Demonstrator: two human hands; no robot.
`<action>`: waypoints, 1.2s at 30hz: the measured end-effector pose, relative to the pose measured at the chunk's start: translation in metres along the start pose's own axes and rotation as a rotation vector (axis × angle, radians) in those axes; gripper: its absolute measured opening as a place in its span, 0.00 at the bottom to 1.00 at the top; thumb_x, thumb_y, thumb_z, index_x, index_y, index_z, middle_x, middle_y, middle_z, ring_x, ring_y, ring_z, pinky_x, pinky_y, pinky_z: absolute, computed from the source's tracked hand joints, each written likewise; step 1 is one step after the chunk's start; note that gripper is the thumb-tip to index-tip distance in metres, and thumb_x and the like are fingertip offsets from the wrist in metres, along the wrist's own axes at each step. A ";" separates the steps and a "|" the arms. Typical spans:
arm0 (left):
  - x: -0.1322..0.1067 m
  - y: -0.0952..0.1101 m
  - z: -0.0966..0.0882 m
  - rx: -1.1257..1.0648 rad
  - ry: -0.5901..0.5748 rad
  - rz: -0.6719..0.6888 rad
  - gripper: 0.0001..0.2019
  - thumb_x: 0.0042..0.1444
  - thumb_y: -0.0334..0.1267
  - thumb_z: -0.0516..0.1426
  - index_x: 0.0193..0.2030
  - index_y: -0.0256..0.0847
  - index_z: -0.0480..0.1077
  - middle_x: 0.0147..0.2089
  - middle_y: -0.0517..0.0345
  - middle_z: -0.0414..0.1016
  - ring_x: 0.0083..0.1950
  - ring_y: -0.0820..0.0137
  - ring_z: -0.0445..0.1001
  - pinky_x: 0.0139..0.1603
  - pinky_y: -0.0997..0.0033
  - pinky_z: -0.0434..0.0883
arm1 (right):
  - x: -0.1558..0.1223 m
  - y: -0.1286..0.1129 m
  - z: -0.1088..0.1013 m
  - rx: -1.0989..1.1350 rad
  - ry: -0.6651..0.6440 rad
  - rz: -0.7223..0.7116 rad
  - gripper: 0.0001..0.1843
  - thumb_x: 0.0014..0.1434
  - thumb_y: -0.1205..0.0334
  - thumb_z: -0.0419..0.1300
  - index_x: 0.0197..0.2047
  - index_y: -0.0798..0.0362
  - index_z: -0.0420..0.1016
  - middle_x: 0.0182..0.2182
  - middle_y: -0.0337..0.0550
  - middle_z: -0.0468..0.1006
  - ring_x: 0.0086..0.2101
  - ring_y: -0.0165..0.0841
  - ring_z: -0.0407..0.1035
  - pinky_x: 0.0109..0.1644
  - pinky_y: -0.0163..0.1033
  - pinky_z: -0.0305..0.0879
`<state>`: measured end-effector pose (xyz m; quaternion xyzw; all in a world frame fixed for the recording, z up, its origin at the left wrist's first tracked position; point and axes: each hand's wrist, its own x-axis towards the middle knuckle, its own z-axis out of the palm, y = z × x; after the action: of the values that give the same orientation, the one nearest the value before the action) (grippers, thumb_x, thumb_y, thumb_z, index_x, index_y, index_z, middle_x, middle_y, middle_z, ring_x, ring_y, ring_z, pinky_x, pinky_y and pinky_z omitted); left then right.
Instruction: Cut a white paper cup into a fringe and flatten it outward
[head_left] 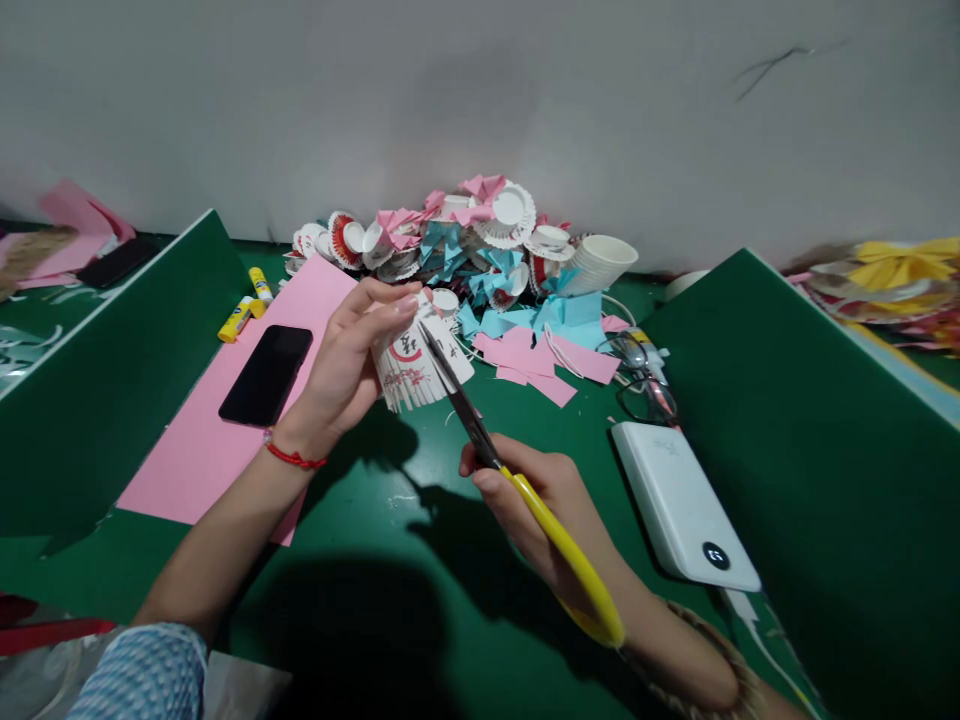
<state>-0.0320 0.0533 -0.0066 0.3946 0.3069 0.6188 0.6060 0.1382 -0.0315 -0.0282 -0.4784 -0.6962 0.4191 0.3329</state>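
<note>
My left hand [341, 365] is wrapped round a white paper cup [412, 368] with red print, its wall slit into many narrow strips that fan out. My right hand [536, 505] grips yellow-handled scissors [517, 480]; their dark blades reach up into the cup's wall. Both hands are above the green table [390, 560], in front of a pile of finished paper-cup flowers [457, 240] with pink and blue bows.
A black phone [266, 375] lies on a pink paper sheet [217, 420] at left. Yellow glue sticks [247, 305] are behind it. A white power bank [682, 505] and glasses [645, 375] lie at right. Stacked white cups [604, 262] and green dividers [817, 420] flank the space.
</note>
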 end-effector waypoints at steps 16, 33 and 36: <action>-0.001 0.001 0.001 0.011 0.011 -0.008 0.06 0.44 0.30 0.63 0.27 0.38 0.69 0.34 0.62 0.77 0.36 0.74 0.76 0.41 0.73 0.73 | -0.001 -0.002 0.000 -0.023 0.017 0.007 0.21 0.60 0.46 0.51 0.23 0.53 0.62 0.15 0.31 0.54 0.17 0.24 0.47 0.19 0.31 0.45; 0.001 0.005 -0.005 0.141 0.024 0.075 0.05 0.47 0.33 0.64 0.31 0.42 0.72 0.30 0.63 0.75 0.34 0.73 0.76 0.38 0.73 0.73 | 0.003 0.001 -0.005 -0.155 -0.069 0.001 0.13 0.58 0.52 0.59 0.38 0.55 0.70 0.20 0.33 0.64 0.21 0.26 0.54 0.24 0.31 0.56; 0.001 0.006 -0.008 0.216 0.035 0.157 0.06 0.45 0.33 0.65 0.30 0.42 0.73 0.33 0.61 0.75 0.37 0.71 0.76 0.40 0.71 0.72 | 0.005 0.004 -0.006 -0.208 -0.086 -0.007 0.10 0.59 0.57 0.59 0.40 0.54 0.70 0.23 0.35 0.68 0.23 0.27 0.57 0.26 0.31 0.58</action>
<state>-0.0417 0.0545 -0.0049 0.4696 0.3505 0.6346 0.5040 0.1439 -0.0244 -0.0290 -0.4894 -0.7512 0.3637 0.2527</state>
